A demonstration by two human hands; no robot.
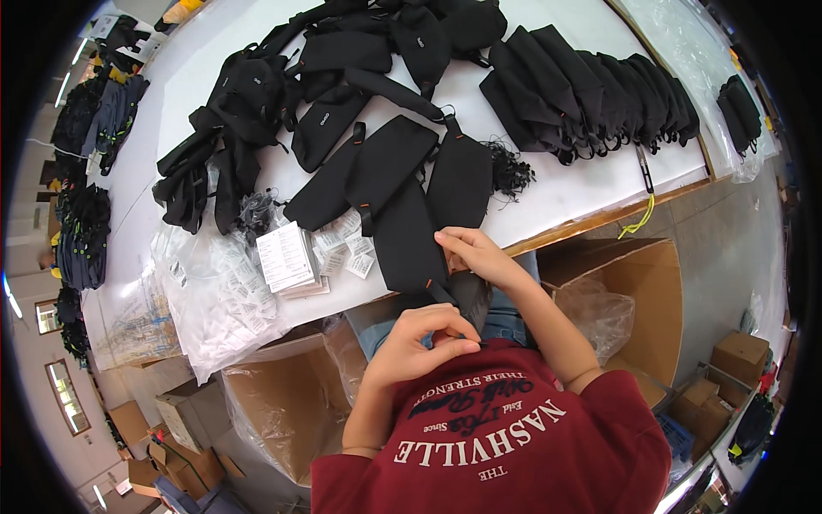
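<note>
A flat black fabric bag (407, 244) with a small orange tab lies over the front edge of the table, its lower part reaching toward my lap. My right hand (475, 255) pinches the right side of this bag between thumb and fingers. Closer to my body, my left hand (424, 341) is closed in a pinch below the bag's lower end; what sits between its fingertips is too small to make out. More black bags (390, 163) overlap just beyond. Left of the held bag are a stack of white printed cards (287, 259) and loose white labels (351, 250).
A row of folded black bags (591, 94) stands at the far right, with a yellow-green cord (638, 218) hanging over the edge nearby. Clear plastic holding labels (223, 291) covers the left corner. Open cardboard boxes (634, 291) stand below the table edge. Black cords (511, 170) lie tangled.
</note>
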